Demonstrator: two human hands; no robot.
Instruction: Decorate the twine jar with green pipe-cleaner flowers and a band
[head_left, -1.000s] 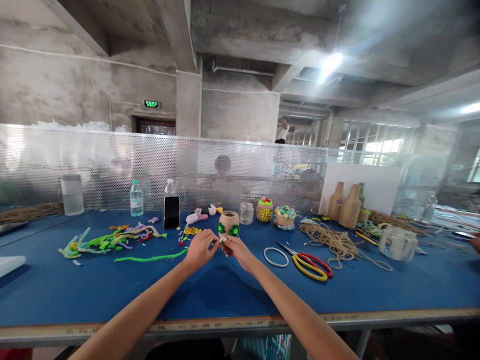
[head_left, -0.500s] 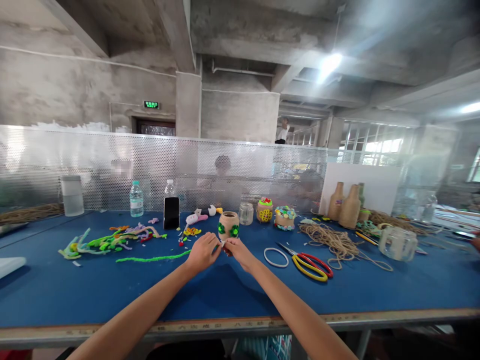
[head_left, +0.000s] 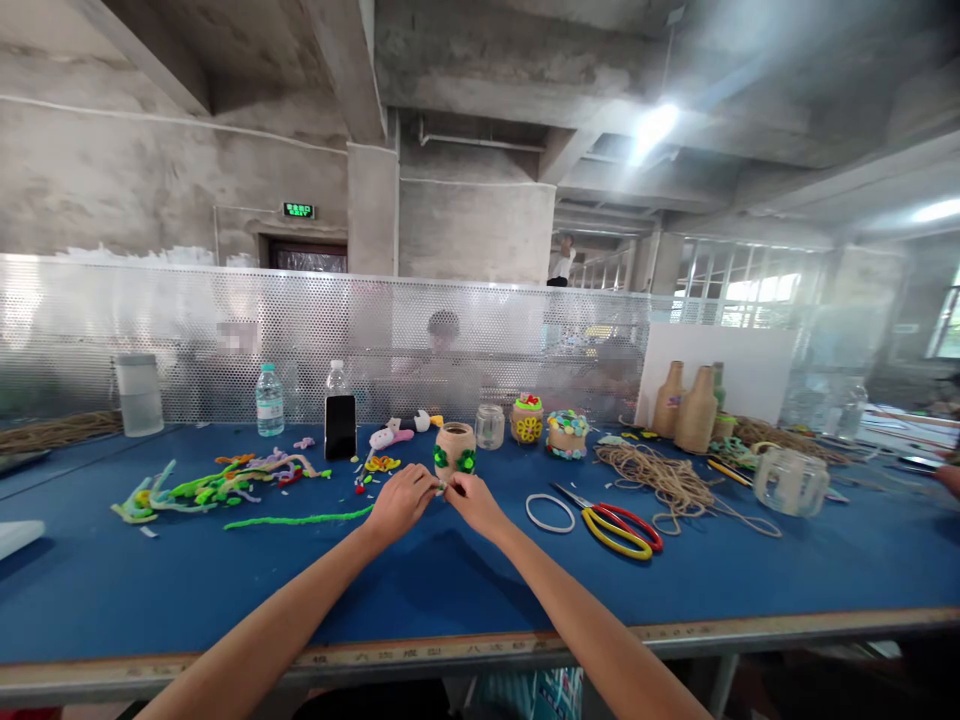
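Note:
My left hand (head_left: 405,503) and my right hand (head_left: 474,503) meet at the middle of the table, thumbs and fingertips pinched together. Between them shows a tiny pale bit, mostly covered by the fingers, too small to name. Just behind the fingertips stands a twine-wrapped jar (head_left: 455,440) with green fuzzy decorations on its side. A bright green pipe cleaner (head_left: 300,520) lies on the table, its right end reaching my left hand; I cannot tell whether they touch. To the right of my right hand lie a white ring (head_left: 551,531) and scissors (head_left: 591,512) with red and yellow handles.
Coloured pipe cleaners (head_left: 217,484) are heaped at left, near a phone (head_left: 340,428) and a water bottle (head_left: 270,402). Behind stand decorated jars (head_left: 567,436). Loose twine (head_left: 660,476), a glass jar (head_left: 791,482) and wrapped bottles (head_left: 696,410) occupy the right. A perforated metal screen (head_left: 187,340) borders the back.
The view has shifted slightly. My hands stay together, with small finger movements; the whitish bit between the fingertips shows less clearly. The jar and the other items keep their places.

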